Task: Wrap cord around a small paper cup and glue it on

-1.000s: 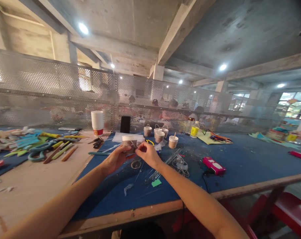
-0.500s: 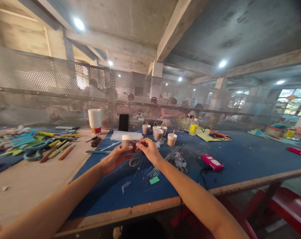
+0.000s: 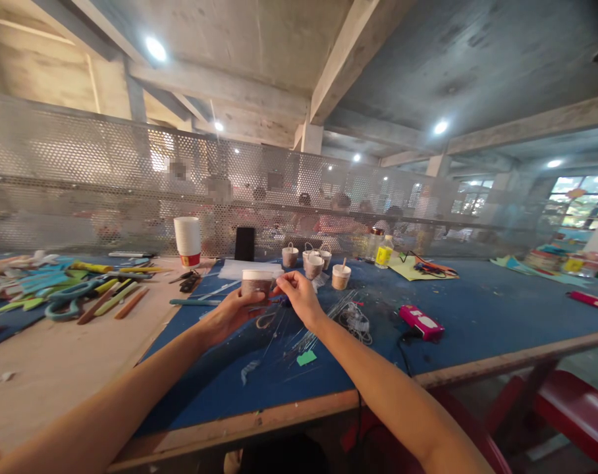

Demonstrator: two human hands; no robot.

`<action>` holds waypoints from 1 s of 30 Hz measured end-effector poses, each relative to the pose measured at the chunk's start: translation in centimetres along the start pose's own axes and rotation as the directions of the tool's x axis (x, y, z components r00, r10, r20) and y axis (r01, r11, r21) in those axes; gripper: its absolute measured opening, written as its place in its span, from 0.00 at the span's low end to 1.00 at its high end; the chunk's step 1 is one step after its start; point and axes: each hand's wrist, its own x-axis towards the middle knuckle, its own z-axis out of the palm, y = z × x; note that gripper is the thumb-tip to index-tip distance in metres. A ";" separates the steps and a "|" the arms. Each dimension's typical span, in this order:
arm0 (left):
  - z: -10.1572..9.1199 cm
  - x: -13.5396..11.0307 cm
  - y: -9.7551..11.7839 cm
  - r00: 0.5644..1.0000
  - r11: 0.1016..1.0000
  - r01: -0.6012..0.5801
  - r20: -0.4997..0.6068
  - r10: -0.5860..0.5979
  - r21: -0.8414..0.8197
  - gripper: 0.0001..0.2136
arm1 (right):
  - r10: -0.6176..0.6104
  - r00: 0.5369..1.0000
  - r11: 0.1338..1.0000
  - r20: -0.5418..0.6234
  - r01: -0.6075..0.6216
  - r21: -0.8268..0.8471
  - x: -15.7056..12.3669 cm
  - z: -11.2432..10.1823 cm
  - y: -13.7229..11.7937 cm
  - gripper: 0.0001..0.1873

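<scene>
A small paper cup (image 3: 256,284) with a white rim and a brown wrap round its side is upright above the blue table mat. My left hand (image 3: 234,312) is closed round its lower left side. Just off the cup's right side, my right hand (image 3: 299,297) is pinched; anything between its fingertips is too small to make out. Beyond my hands stand several similar cups (image 3: 313,266), some with looped handles, and one cup (image 3: 341,276) has a stick in it. Thin clear rods or wires (image 3: 323,320) and a coil of grey cord (image 3: 357,322) lie right of my hands.
At left lie blue-handled scissors (image 3: 68,304), wooden sticks and coloured scraps. A paper cup stack (image 3: 187,236) stands near the perforated metal screen (image 3: 106,158). Bottles (image 3: 384,251) stand at the back. To the right lies a magenta box (image 3: 421,322) with a dark cord.
My right fingers have drawn slightly away from the cup's side, leaving more of its wrap showing. My left hand still holds the cup in about the same place.
</scene>
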 end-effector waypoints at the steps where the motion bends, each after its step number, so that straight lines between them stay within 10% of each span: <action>1: 0.0 0.0 0.0 1.000 1.000 0.000 0.001 0.000 0.001 0.16 | 0.000 1.000 1.000 -0.003 0.000 0.002 0.0 0.0 0.0 0.12; 30: 0.5 -0.4 0.3 0.999 1.000 -0.016 0.039 0.016 -0.016 0.19 | 0.038 0.999 0.998 -0.026 -0.040 -0.046 0.4 -0.2 0.8 0.11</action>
